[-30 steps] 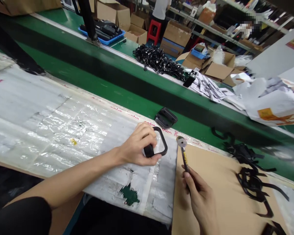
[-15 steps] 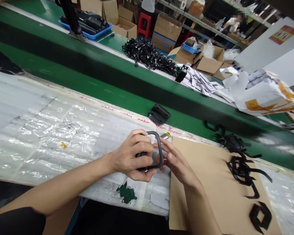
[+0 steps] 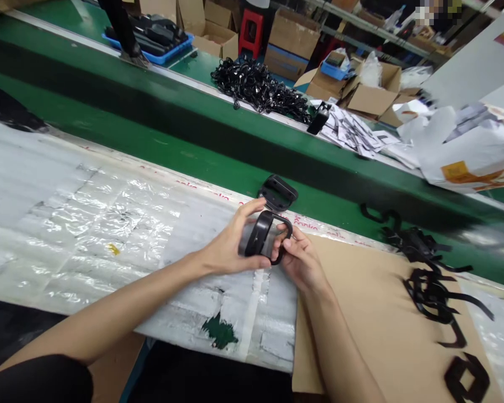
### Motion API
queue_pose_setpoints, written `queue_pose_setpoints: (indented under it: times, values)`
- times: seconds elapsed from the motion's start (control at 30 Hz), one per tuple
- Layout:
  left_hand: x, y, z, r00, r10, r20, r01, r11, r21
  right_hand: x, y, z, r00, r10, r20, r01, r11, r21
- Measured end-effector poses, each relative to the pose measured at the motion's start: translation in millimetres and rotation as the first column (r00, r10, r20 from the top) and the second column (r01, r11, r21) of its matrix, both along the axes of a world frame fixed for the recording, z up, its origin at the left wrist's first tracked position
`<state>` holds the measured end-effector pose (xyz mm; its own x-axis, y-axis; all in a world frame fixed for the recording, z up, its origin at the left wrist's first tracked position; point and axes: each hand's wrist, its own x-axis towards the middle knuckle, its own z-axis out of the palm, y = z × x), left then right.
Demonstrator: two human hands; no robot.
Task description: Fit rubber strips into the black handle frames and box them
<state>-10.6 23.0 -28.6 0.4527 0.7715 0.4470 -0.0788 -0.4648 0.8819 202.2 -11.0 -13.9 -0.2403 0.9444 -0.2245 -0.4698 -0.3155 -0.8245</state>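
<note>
Both my hands hold one black plastic frame, a rounded rectangular loop lifted a little above the bench and tilted on edge. My left hand wraps its left side with thumb and fingers closed round it. My right hand pinches the frame's right side from below. A second black frame part lies flat just beyond, at the edge of the green conveyor belt. The small hammer seen earlier is out of sight.
The bench is covered in taped plastic film, with a cardboard sheet on the right carrying several loose black plastic pieces. Beyond the belt lie a pile of black parts, printed leaflets, cardboard boxes and a blue tray.
One second ago my right hand held a small hammer on the cardboard; it then came over to the frame. The frame has been lifted and turned on edge between both hands.
</note>
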Motion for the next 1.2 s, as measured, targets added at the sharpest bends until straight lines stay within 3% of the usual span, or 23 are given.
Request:
queue_pose_setpoints:
  times: [0.03, 0.1, 0.2, 0.33, 0.43, 0.57, 0.73, 0.97, 1.2]
  values:
    - [0.5, 0.3, -0.6, 0.998, -0.064, 0.021, 0.066, 0.981, -0.180, 2.7, -0.3, -1.7, 1.000, 0.003, -0.016, -0.003, 1.000, -0.013]
    - [1.5, -0.5, 0.0, 0.985, -0.159, 0.072, 0.174, 0.884, -0.434, 6.3, -1.0, -4.9, 0.997, 0.011, -0.071, -0.014, 0.999, -0.042]
    - [2.9, -1.7, 2.5, 0.977, -0.186, 0.107, 0.213, 0.799, -0.562, 6.4, -1.5, -8.6, 0.989, 0.006, -0.149, -0.017, 0.997, -0.076]
    - [2.0, -0.4, 4.1, 0.985, -0.102, 0.137, 0.164, 0.791, -0.589, 1.3, -2.7, -13.4, 0.999, 0.012, -0.037, -0.012, 1.000, 0.004]
    - [0.1, -0.1, 6.2, 0.986, -0.043, 0.158, 0.122, 0.839, -0.530, -0.7, -4.3, -18.5, 0.996, -0.032, 0.087, 0.022, 0.994, 0.109]
    - [-1.1, -1.5, 10.1, 0.994, -0.016, 0.104, 0.064, 0.877, -0.476, 1.0, -5.8, -24.8, 0.991, -0.057, 0.120, 0.042, 0.991, 0.127]
    - [-2.5, -1.4, 15.1, 0.996, -0.046, 0.082, 0.082, 0.854, -0.514, -0.5, -7.9, -24.2, 0.993, -0.020, 0.117, 0.010, 0.996, 0.086]
    - [-7.0, 1.0, 19.8, 0.985, -0.152, 0.080, 0.168, 0.756, -0.632, -3.1, -11.1, -17.3, 0.992, 0.054, 0.118, -0.059, 0.997, 0.039]
    - [-5.9, -3.6, 23.3, 0.991, -0.134, 0.026, 0.123, 0.796, -0.592, -5.7, -11.0, -18.7, 0.990, -0.040, 0.133, 0.032, 0.998, 0.058]
